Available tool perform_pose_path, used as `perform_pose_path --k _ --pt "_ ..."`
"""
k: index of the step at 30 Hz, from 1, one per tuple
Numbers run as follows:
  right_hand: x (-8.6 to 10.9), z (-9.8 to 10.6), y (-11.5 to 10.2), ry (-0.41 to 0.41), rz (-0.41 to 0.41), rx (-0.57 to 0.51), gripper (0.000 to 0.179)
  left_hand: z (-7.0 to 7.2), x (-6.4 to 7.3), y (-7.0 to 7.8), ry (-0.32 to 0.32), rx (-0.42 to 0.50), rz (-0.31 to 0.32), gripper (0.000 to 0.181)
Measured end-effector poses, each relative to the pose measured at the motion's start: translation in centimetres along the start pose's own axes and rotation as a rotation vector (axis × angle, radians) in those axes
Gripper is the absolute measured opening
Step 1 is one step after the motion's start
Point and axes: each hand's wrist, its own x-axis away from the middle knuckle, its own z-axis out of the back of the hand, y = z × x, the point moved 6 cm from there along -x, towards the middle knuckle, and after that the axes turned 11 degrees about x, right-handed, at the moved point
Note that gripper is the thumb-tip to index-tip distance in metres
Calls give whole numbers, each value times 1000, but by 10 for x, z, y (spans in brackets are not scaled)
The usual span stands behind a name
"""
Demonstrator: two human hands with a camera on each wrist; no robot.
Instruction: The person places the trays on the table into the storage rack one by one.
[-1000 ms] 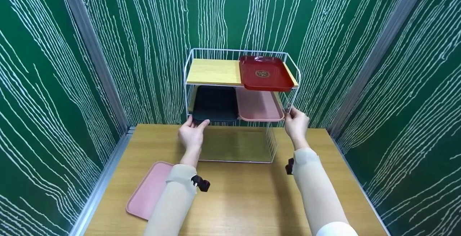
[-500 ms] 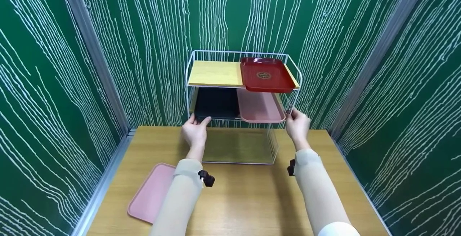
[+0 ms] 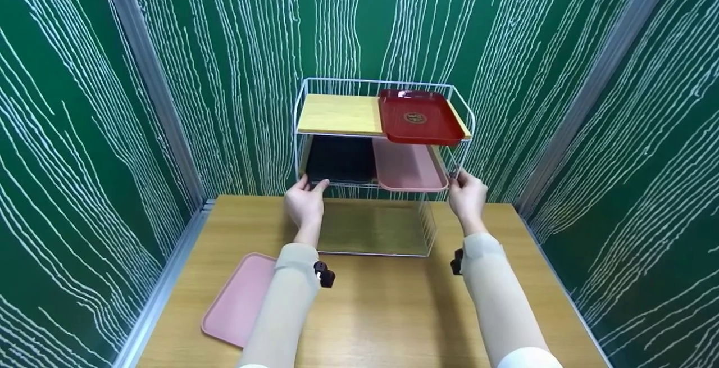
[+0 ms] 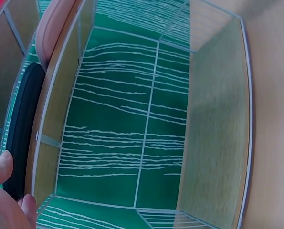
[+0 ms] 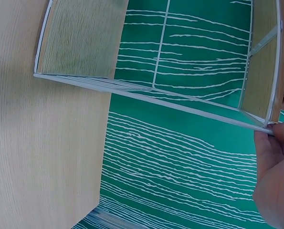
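A white wire rack [image 3: 387, 82] with wooden shelves stands at the back of the table. My left hand [image 3: 305, 205] pinches the front left edge of a dark tray [image 3: 341, 157] on the middle shelf; in the left wrist view its thumb lies over the rim of the dark tray [image 4: 25, 124] and a fingertip shows below. My right hand [image 3: 467, 195] holds the rack's right front post at the height of that shelf, as the right wrist view shows at the wire frame [image 5: 189, 110]. A pink tray [image 3: 410, 166] lies beside the dark one, its front end overhanging slightly.
On the right of the top shelf lies a dark red tray [image 3: 421, 118]. Another pink tray [image 3: 239, 300] lies on the wooden table [image 3: 387, 312], partly behind my left forearm. Green walls [image 3: 371, 25] with white wavy lines enclose the table at the back and sides.
The dark tray has slid deeper into the middle shelf, and my left hand has moved forward with it. My right hand has kept its hold on the post.
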Motion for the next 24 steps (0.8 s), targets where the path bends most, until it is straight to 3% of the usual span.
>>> perform_pose_path --k 24 --pt "-1 0 1 30 17 0 26 1 1 2 -12 -28 -31 52"
